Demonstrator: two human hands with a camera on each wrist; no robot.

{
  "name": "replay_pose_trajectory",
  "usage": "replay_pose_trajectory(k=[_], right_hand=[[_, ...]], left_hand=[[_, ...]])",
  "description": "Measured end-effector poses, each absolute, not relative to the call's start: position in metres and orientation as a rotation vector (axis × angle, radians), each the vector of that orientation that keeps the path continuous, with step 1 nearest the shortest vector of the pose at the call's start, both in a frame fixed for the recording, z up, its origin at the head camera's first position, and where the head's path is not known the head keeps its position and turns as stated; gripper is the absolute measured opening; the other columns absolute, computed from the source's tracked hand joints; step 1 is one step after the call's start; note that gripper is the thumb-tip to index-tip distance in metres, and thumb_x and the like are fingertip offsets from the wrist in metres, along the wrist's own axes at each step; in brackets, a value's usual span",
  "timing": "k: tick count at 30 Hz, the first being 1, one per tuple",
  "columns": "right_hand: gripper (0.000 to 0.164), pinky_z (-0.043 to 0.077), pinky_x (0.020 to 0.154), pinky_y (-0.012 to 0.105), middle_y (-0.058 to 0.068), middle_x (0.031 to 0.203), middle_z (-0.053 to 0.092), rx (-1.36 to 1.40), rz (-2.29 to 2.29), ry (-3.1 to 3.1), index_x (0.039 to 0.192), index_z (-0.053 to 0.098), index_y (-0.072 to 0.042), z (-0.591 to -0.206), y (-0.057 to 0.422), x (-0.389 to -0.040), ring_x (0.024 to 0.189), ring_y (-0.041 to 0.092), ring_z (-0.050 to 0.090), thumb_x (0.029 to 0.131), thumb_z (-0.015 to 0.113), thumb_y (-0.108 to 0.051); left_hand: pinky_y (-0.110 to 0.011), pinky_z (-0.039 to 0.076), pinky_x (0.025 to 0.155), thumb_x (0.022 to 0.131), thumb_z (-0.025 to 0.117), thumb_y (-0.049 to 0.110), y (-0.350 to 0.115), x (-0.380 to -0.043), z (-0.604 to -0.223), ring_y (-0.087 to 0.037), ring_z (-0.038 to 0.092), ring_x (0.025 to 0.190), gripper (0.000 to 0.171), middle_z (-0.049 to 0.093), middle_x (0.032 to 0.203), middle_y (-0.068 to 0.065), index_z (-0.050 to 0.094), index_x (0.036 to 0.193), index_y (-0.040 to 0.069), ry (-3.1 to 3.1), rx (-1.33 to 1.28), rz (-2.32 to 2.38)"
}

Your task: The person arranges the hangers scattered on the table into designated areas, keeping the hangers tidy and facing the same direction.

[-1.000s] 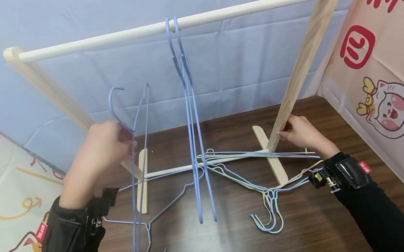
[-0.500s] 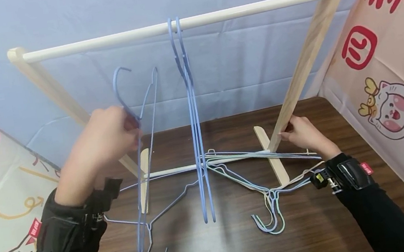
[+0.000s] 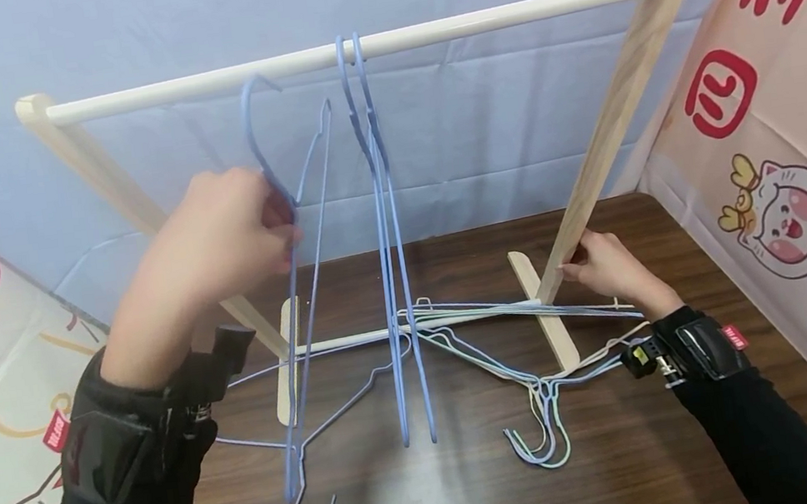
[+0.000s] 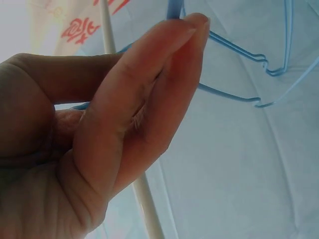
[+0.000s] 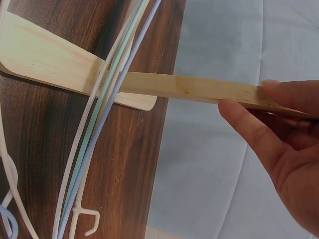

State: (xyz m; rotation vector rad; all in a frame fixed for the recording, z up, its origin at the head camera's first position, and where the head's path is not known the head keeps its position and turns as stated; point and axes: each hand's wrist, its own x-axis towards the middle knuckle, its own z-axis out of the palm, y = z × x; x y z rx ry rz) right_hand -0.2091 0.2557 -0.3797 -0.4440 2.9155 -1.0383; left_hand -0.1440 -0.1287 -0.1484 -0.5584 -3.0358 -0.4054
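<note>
My left hand [image 3: 230, 231] pinches a blue wire hanger [image 3: 255, 136] just below its hook. The hook's top sits right beside the white rail [image 3: 179, 86] of a wooden clothes rack, overlapping it in the head view. Thumb and fingertips [image 4: 197, 27] meet around the wire in the left wrist view. My right hand [image 3: 605, 265] grips the rack's right upright [image 3: 603, 122] low down, thumb on one side and fingers on the other. Two blue hangers [image 3: 381, 229] hang from the middle of the rail, to the right of the held one.
A single blue hanger [image 3: 351, 410] lies on the brown table [image 3: 432, 484] at the left. A bundle of blue, green and cream hangers [image 3: 538, 395] lies at the right, over the rack's right foot [image 3: 558, 338]. Printed cloths [image 3: 765, 115] enclose both sides.
My left hand has lifted the blue hanger up and to the right, bringing its hook from well below the rail up to it. My right hand stays on the upright.
</note>
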Motion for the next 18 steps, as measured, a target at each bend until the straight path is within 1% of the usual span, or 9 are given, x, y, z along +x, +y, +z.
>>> replay_pose_trajectory(k=[3,12,18], right_hand=[[0.027,0.050,0.060,0.038,0.029,0.090,0.060,-0.440,-1.033,2.919,0.105,0.049,0.014,-0.380,0.255,-0.209,0.079,0.038,0.061,0.084,0.059,0.001],[0.027,0.050,0.059,0.037,0.029,0.090,0.060,-0.433,-1.037,2.913,0.106,0.049,0.014,-0.379,0.255,-0.209,0.079,0.037,0.061,0.084,0.059,0.001],[0.026,0.049,0.057,0.036,0.028,0.088,0.060,-0.432,-1.029,2.914,0.104,0.050,0.014,-0.378,0.255,-0.209,0.076,0.036,0.061,0.084,0.059,0.001]], left_hand=[[-0.034,0.044,0.067,0.082,0.058,0.011,-0.127,-0.147,-0.146,-0.019,0.059,0.066,0.016,0.062,0.056,0.007,0.068,0.070,0.010,-3.038,-0.571,-0.381],[-0.036,0.044,0.077,0.083,0.060,0.012,-0.120,-0.154,-0.140,-0.018,0.060,0.072,0.012,0.063,0.058,0.007,0.067,0.074,0.009,-3.059,-0.560,-0.372],[-0.035,0.044,0.074,0.084,0.058,0.010,-0.115,-0.156,-0.135,-0.017,0.061,0.068,0.013,0.063,0.058,0.006,0.067,0.074,0.008,-3.081,-0.550,-0.379]])
